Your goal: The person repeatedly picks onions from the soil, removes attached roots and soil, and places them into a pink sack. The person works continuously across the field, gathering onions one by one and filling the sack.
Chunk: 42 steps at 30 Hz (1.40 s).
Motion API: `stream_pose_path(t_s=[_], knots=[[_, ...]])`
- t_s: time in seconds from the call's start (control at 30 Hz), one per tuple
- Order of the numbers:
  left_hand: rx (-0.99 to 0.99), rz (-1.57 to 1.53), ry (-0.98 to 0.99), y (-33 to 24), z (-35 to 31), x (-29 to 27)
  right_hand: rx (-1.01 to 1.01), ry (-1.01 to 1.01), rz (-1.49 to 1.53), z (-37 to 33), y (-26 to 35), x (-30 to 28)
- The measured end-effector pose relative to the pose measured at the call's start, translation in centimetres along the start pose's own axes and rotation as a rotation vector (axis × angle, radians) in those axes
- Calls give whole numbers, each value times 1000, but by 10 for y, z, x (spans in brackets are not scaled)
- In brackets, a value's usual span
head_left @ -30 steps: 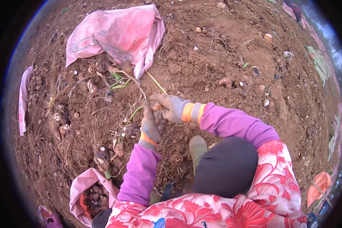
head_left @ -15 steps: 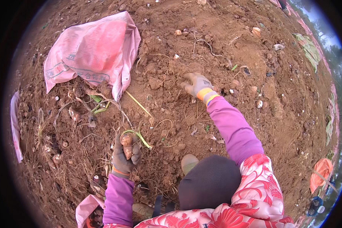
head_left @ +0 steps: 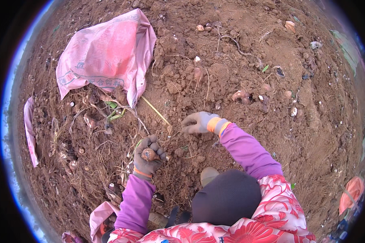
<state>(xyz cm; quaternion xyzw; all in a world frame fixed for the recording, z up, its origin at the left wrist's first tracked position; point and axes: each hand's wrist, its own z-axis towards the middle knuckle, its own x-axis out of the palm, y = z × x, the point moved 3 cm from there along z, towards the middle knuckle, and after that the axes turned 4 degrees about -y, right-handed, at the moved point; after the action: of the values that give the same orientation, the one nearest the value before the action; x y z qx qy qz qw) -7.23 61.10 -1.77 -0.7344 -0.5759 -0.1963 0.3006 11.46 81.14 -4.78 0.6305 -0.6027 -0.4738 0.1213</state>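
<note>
My left hand (head_left: 141,165), in a dirty grey glove with an orange cuff, is turned palm up with its fingers curled around a round brown tuber (head_left: 149,154) that looks like taro. To its right, my right hand (head_left: 198,122), in a grey glove with a yellow and orange cuff, is low over the loose soil. Its fingers are slightly bent and apart, and nothing shows between them. A pale yellow-green stalk (head_left: 156,110) lies on the ground between the hands and a pink woven sack (head_left: 109,52).
Several brown tubers lie about, one partly in the soil (head_left: 241,96). Dry roots (head_left: 83,174) and stems litter the left side. An open pink bag (head_left: 99,220) with tubers is by my left forearm. An orange bag (head_left: 351,194) lies at the far right.
My right hand has drawn back nearer to me and to the left hand. My left hand has moved slightly up and right, with one tuber showing where two showed before. The view has shifted.
</note>
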Motion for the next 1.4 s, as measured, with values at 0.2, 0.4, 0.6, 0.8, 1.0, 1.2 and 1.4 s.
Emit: stream_pose_path(t_s=[0.2, 0.4, 0.6, 0.8, 1.0, 1.2, 1.4], knots=[[68, 173, -92, -18, -46, -34, 243, -758, 154, 111, -56, -176], [266, 495, -267, -46, -154, -44, 432, -369, -191, 153, 9, -139], [424, 407, -287, -60, -262, -62, 211, -423, -149, 104, 39, -79], [777, 429, -233, -106, -350, -78, -269, -136, 230, 3, 158, -20], [803, 292, 15, -108, -374, -96, -1230, -666, -29, -65, 330, -59], [930, 249, 22, -103, -420, -102, -595, -287, -1078, -58, 257, 195], [933, 178, -10, -105, -440, -132, 30, 293, -692, -41, 154, 200]])
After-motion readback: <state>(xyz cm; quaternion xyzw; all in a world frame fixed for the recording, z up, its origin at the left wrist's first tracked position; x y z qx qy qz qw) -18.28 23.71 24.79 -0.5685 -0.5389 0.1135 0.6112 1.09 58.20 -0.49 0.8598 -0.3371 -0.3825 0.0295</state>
